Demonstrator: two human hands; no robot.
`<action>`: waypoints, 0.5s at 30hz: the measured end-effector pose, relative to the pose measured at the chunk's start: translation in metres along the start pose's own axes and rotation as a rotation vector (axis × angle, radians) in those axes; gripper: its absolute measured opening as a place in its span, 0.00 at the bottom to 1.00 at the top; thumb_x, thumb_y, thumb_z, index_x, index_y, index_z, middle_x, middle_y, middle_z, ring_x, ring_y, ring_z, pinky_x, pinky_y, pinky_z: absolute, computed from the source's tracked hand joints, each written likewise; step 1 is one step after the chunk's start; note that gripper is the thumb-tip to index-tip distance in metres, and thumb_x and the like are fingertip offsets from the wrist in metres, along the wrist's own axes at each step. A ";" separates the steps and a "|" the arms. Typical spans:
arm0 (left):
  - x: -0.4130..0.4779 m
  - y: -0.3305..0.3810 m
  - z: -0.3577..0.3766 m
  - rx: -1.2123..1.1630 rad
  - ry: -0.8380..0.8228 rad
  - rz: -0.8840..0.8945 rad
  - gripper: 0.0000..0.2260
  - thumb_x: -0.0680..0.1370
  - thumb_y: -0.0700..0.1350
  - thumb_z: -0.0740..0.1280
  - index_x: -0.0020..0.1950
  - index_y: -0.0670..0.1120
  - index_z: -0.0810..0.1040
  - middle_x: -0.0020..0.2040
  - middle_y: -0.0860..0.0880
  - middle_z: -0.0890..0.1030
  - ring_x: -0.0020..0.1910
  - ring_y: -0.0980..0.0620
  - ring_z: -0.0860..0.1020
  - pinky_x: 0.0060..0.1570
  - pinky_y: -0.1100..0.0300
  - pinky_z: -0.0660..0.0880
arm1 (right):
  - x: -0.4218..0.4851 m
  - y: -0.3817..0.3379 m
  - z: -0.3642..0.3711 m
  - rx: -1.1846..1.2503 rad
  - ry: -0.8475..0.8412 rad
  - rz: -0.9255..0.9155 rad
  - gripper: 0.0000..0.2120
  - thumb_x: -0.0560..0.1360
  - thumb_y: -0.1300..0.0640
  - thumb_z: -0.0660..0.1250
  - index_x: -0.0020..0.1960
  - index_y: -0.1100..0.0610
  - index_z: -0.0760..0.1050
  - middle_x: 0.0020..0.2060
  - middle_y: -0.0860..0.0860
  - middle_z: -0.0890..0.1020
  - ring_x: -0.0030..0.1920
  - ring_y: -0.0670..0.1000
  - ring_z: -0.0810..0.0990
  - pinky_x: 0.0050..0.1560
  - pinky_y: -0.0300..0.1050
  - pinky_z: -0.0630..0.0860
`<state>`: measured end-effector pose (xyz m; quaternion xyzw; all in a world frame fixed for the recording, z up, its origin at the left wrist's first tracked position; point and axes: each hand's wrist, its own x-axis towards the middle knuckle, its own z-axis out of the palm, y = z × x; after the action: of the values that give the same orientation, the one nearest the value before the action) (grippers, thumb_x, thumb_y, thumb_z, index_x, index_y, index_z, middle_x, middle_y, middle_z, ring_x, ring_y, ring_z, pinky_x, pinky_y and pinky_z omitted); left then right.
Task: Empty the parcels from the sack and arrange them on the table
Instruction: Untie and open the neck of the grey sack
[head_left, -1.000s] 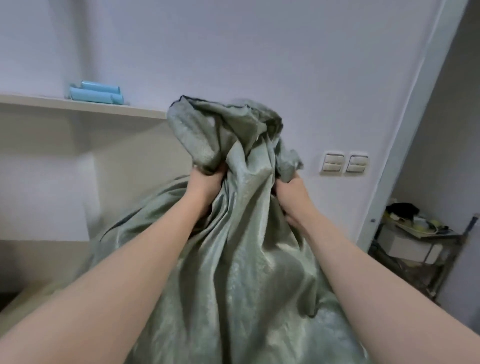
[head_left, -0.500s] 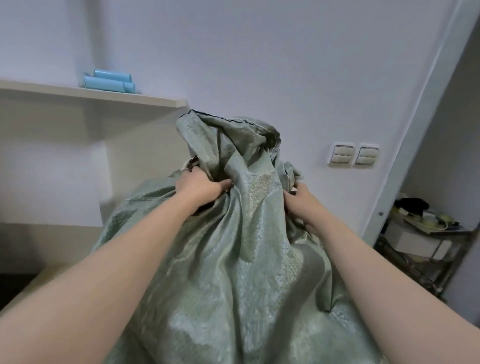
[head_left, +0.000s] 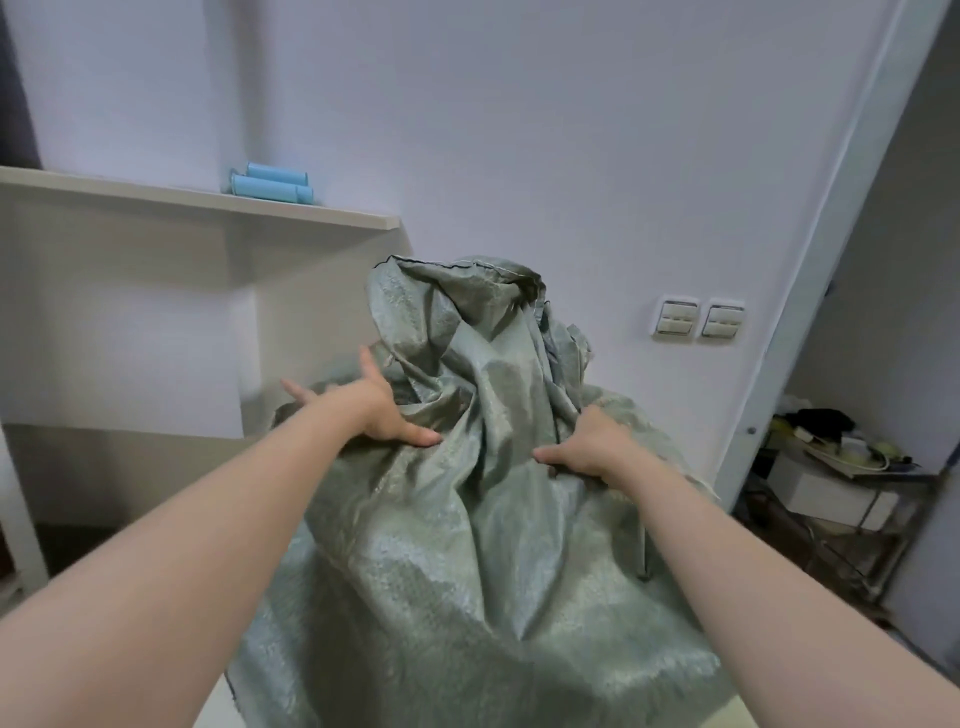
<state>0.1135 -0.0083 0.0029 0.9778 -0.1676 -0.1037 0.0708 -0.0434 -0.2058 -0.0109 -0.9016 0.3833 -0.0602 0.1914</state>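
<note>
Left fingers: the fingers of the left hand are spread wide and straight, palm laid flat on the upper left slope of the sack, thumb lying along the cloth; nothing is pinched
Right fingers: the right hand sits on the opposite slope, its thumb stretched across the weave and the other fingers curled down into a fold, so it seems to grip a bunch of cloth
Sack: grey-green woven, bulky, standing between both forearms and filling the lower middle of the view; its stitched hem rises crumpled above the hands
Parcels: none show; they are presumably inside the sack
Desk: a pale strip under the sack's near left corner is probably the desk
Step in hand: judged as finding a lower hold on the body of the sack for tipping it out
Doing it well: close the flat left hand on a generous bunch level with the right; take cloth only, not a parcel through it; lift both sides evenly and let the load slide out low over the desk
Watch for: slick weave slipping from a shallow pinch, and parcels tumbling past the edge
Around: a shelf with blue rolls to the left, wall switches and a cluttered trolley to the right
</note>
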 end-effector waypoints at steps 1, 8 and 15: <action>-0.003 0.000 0.004 -0.015 0.008 -0.033 0.62 0.62 0.78 0.63 0.77 0.47 0.31 0.79 0.42 0.55 0.77 0.37 0.52 0.66 0.25 0.40 | -0.001 -0.002 0.003 -0.092 0.049 0.013 0.32 0.71 0.38 0.70 0.62 0.61 0.71 0.60 0.56 0.79 0.61 0.58 0.76 0.62 0.50 0.71; -0.007 0.020 0.011 -0.369 0.120 -0.209 0.23 0.79 0.63 0.56 0.71 0.55 0.69 0.74 0.42 0.66 0.75 0.38 0.58 0.70 0.30 0.42 | 0.008 -0.014 0.012 0.363 0.225 0.086 0.17 0.79 0.50 0.62 0.61 0.61 0.77 0.56 0.59 0.81 0.57 0.61 0.78 0.58 0.48 0.74; -0.030 0.075 -0.014 -1.280 0.599 0.243 0.12 0.82 0.46 0.55 0.46 0.56 0.75 0.47 0.51 0.82 0.57 0.46 0.76 0.74 0.40 0.41 | 0.005 -0.065 -0.023 0.864 0.529 -0.246 0.07 0.78 0.57 0.59 0.48 0.53 0.77 0.50 0.57 0.82 0.52 0.56 0.80 0.56 0.53 0.76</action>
<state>0.0654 -0.0661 0.0347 0.7053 -0.1549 0.0997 0.6845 -0.0020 -0.1753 0.0355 -0.7326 0.2501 -0.4605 0.4343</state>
